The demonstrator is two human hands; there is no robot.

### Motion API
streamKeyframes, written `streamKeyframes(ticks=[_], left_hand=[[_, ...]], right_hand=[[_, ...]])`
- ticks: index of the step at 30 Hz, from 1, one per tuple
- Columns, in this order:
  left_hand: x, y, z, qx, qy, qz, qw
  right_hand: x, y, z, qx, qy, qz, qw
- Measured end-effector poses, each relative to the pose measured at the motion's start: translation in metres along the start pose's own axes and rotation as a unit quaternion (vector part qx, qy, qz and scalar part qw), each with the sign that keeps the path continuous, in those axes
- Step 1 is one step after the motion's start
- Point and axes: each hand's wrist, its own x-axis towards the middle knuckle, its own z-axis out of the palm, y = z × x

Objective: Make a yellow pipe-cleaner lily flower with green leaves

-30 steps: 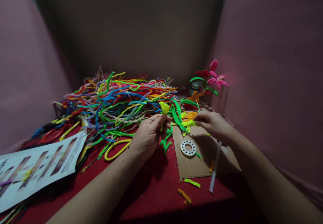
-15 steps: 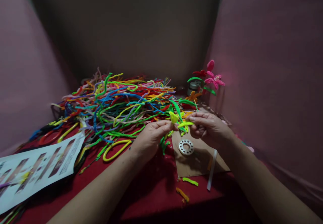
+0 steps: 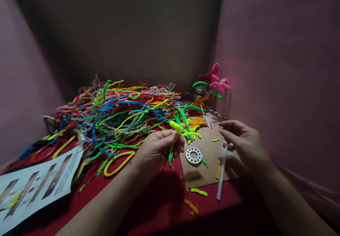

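Note:
My left hand [image 3: 163, 144] pinches a yellow pipe-cleaner flower [image 3: 176, 126] between thumb and fingertips, its petals spread above the grip. Pale beads seem to sit at its centre, though they are too small to be sure. Thumb and index finger apart, my right hand [image 3: 240, 142] hovers over the right side of a cardboard sheet [image 3: 209, 165] with nothing visible in it. Below its fingers lies a translucent stick [image 3: 223, 175], with a small pink piece [image 3: 227, 144] by its upper end. A white disc with holes [image 3: 193, 156] rests on the cardboard.
A large heap of coloured pipe cleaners [image 3: 127, 112] covers the back left. Yellow-handled scissors [image 3: 119, 163] and a printed sheet [image 3: 39, 186] lie on the left. Pink pipe-cleaner flowers [image 3: 220, 83] stand at the back right. Orange [image 3: 191, 206] and yellow scraps [image 3: 199, 192] lie in front.
My right hand has let go of the yellow flower and moved right, over the translucent stick. My left hand still holds the flower, slightly turned. The view has shifted a little.

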Motion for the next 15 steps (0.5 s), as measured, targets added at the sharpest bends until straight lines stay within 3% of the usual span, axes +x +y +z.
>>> streamKeyframes(ticks=[3,8,11,15], left_hand=[[-0.001,0.000,-0.001,0.009,-0.001,0.004,1.000],[-0.003,0.001,0.001,0.018,-0.009,0.009,1.000],[-0.003,0.001,0.003,0.018,-0.020,0.020,0.999],[-0.003,0.001,0.003,0.015,-0.038,0.033,0.999]], right_hand=[[-0.001,0.020,-0.028,-0.191,0.067,-0.052,0.978],[-0.005,0.047,-0.051,-0.492,0.040,-0.153,0.856],[-0.008,0.053,-0.054,-0.567,0.006,-0.165,0.807],[-0.008,0.055,-0.054,-0.607,-0.002,-0.156,0.780]])
